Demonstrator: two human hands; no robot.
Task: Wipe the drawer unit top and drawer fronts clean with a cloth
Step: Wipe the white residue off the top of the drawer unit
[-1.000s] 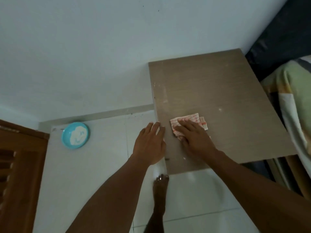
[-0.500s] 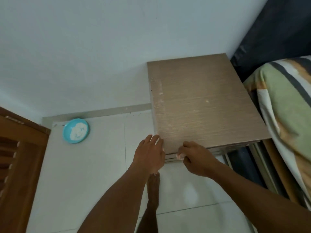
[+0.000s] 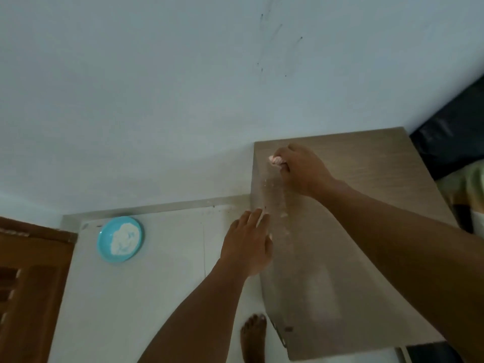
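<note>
Fingers, right hand (image 3: 301,170): curled tight round a bunched pink-and-white cloth (image 3: 275,160); only a small wad shows past the knuckles.
Cloth position: pressed onto the drawer unit top (image 3: 379,163) near its far left corner, close to the wall (image 3: 183,100).
Fingers, left hand (image 3: 247,247): straight, holding nothing, tips at the top's left edge.
Surface: white specks (image 3: 275,187) trail along the left edge between the two hands.
Floor (image 3: 162,271): teal plate (image 3: 102,247) of white powder, well left of the unit; bare foot (image 3: 254,334) by the near corner.
</note>
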